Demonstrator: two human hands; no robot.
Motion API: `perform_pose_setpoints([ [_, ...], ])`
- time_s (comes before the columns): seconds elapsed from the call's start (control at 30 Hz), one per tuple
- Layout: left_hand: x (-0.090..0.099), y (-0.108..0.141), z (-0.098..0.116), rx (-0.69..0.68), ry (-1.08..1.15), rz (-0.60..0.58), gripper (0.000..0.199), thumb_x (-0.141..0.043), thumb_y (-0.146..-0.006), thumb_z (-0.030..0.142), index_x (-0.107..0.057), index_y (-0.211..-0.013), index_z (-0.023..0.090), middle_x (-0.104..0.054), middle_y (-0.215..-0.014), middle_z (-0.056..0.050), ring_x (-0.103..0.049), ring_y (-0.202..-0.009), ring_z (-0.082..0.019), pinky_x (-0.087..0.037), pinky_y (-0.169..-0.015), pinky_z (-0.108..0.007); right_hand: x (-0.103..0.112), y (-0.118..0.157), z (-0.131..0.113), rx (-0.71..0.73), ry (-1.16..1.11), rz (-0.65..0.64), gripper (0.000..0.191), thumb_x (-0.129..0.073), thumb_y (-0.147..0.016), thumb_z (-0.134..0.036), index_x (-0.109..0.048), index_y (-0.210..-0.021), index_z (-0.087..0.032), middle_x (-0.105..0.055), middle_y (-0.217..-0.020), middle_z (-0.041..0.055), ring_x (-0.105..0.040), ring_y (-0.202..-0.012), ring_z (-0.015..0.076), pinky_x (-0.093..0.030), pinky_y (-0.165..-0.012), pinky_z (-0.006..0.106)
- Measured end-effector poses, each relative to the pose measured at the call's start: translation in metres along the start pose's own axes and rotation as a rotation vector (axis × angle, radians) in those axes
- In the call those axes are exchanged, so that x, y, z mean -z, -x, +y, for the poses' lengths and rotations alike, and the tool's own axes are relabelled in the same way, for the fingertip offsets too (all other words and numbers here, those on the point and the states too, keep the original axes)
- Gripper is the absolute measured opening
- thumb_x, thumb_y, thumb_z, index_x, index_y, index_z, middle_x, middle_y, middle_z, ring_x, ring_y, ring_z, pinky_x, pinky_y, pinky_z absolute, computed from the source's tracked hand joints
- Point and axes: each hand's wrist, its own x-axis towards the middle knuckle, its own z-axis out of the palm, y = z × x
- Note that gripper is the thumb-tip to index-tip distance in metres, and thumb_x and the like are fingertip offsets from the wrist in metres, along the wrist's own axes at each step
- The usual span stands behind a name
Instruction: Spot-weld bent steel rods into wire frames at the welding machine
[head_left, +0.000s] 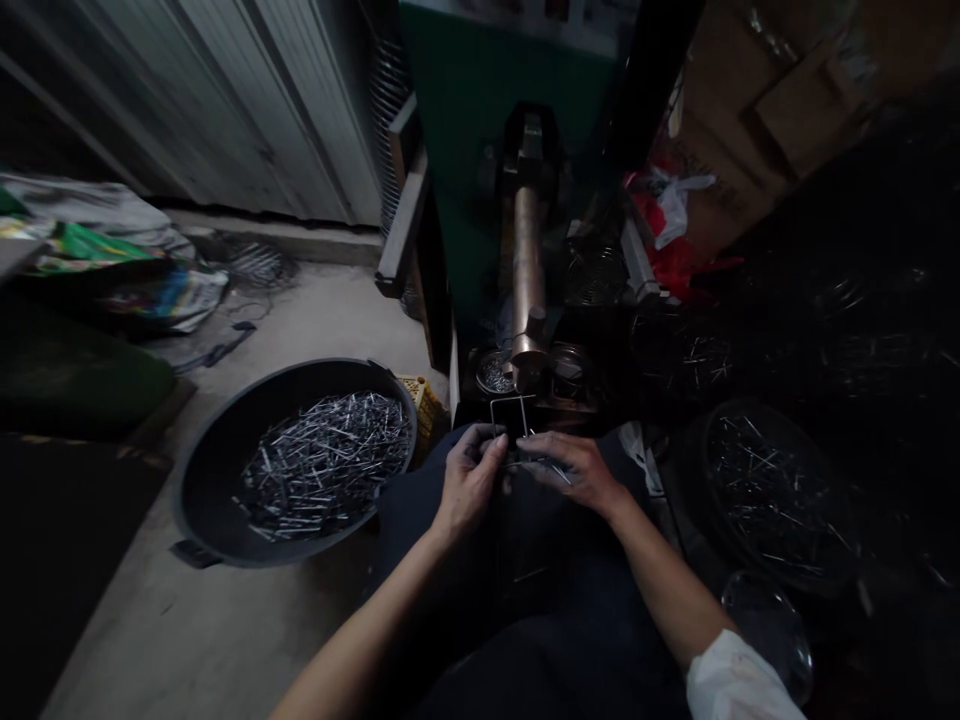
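My left hand (pixel 471 470) has its grip narrowed, thumb and fingers pinched on one leg of a bent wire (pixel 510 399). My right hand (pixel 574 468) curls its grip around thin metal pieces (pixel 559 472), their ends poking past the fingers; the wire's other leg comes down at its fingertips. Only a slim gap parts my two hands, above my dark-clothed lap (pixel 517 590). The wire's top edge sits just below the blunt end of a copper-coloured bar (pixel 528 260) in this view; I cannot tell whether they touch. To my left, the rim of a black tub (pixel 217 478) heaped with metal pins (pixel 330 460) comes close to my thigh; beyond its far edge, bare floor (pixel 337 315) opens toward the corrugated wall (pixel 225 100). To my right, a dim container (pixel 697 445) of pins crowds that side.
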Motion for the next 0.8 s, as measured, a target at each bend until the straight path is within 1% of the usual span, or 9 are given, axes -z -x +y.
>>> perform_pose_setpoints([
  [0.23,-0.001,-0.001,0.006,-0.011,0.024,-0.007,0.029,-0.07,-0.087,0.044,-0.06,-0.095,0.018,-0.057,-0.055,0.006,-0.049,-0.04,-0.008,-0.039,-0.043,-0.018,0.001,-0.003,0.002,0.001,-0.01,-0.021,0.041,-0.07,-0.092,-0.022,-0.065,-0.132,-0.027,-0.075,-0.117,0.0066,-0.072,-0.108,0.0185,-0.059,-0.096,0.03],
  [0.37,0.0,-0.003,0.004,0.003,0.04,-0.004,0.029,-0.07,-0.087,0.044,-0.06,-0.096,0.018,-0.055,-0.054,0.007,-0.048,-0.038,-0.007,-0.038,-0.042,-0.017,0.002,-0.005,0.003,-0.024,-0.038,-0.036,0.041,-0.07,-0.092,-0.022,-0.065,-0.132,-0.027,-0.074,-0.118,0.0062,-0.072,-0.109,0.0182,-0.058,-0.097,0.03],
  [0.6,-0.001,-0.008,0.002,0.008,0.07,-0.02,0.029,-0.07,-0.088,0.044,-0.058,-0.094,0.018,-0.058,-0.055,0.007,-0.049,-0.037,-0.007,-0.038,-0.041,-0.017,0.005,-0.009,0.003,-0.037,-0.026,-0.045,0.039,-0.069,-0.093,-0.024,-0.065,-0.132,-0.027,-0.074,-0.119,0.0061,-0.072,-0.11,0.0182,-0.057,-0.098,0.031],
  [0.7,-0.001,-0.01,0.004,0.025,0.081,-0.022,0.031,-0.07,-0.087,0.045,-0.059,-0.095,0.018,-0.06,-0.057,0.006,-0.049,-0.037,-0.007,-0.038,-0.041,-0.018,0.006,-0.011,0.001,-0.065,-0.041,-0.05,0.035,-0.068,-0.094,-0.027,-0.067,-0.129,-0.027,-0.075,-0.117,0.0061,-0.072,-0.108,0.0185,-0.057,-0.096,0.031],
  [0.8,0.002,-0.01,0.003,0.075,0.103,-0.047,0.034,-0.071,-0.085,0.047,-0.058,-0.098,0.019,-0.06,-0.059,0.005,-0.049,-0.038,-0.008,-0.037,-0.038,-0.018,0.007,-0.012,-0.003,-0.123,-0.064,-0.054,0.031,-0.068,-0.094,-0.029,-0.068,-0.125,-0.027,-0.076,-0.112,0.0055,-0.073,-0.103,0.0188,-0.058,-0.092,0.032],
])
